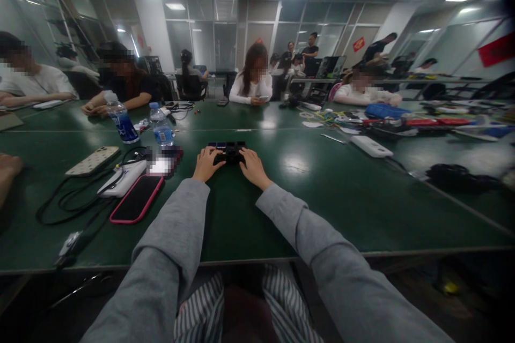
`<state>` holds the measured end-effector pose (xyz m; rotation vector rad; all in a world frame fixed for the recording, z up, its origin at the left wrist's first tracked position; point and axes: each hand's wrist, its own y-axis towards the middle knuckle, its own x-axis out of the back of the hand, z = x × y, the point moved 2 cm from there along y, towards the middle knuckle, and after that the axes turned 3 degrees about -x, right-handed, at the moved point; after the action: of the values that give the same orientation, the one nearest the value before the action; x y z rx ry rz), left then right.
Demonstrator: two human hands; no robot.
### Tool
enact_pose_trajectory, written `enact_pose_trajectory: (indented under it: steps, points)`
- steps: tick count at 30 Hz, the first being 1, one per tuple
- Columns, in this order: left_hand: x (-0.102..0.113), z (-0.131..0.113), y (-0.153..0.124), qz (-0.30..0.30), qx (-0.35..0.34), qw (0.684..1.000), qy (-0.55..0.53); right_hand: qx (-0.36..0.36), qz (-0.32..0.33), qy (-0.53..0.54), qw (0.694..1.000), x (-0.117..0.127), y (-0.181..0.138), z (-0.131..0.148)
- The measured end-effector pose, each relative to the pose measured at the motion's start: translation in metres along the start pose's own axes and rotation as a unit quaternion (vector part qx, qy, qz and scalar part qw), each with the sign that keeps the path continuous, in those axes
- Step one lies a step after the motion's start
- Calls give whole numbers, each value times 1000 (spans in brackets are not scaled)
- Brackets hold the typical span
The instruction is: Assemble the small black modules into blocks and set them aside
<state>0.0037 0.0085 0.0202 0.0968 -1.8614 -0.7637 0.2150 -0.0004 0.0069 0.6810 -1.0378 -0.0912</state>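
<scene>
A small black object (231,155) with dark, square-looking panels along its far edge lies on the green table. What kind of thing it is, I cannot make out. My left hand (207,164) grips its left end, thumb at the near side and fingers over the top. At the right end, my right hand (253,166) holds it with bent fingers. Both forearms, in grey sleeves, reach forward over the table edge. The fingers partly hide the object's ends.
Left of my arms lie a pink-edged phone (137,199), a white power strip (123,178) with black cables, and a patterned phone (93,161). Two water bottles (162,126) stand behind. A white block (370,146) and tangled tools lie right. Several people sit around the table.
</scene>
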Motion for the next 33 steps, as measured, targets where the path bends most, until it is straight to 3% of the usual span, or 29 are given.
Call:
enact_pose_trajectory:
  steps: [9,16,23,33]
  points:
    - [2,-2,0,4,6,1000,-3,0,-15,-6,1000,1,-1,1]
    - [0,-1,0,-6,-8,1000,3,-48,-54,-20,997,2,-2,3]
    - [1,-2,0,-6,-6,1000,2,-26,-10,-21,999,7,-2,6]
    - [2,-2,0,2,-3,1000,-1,-20,-16,5,1000,9,-2,6]
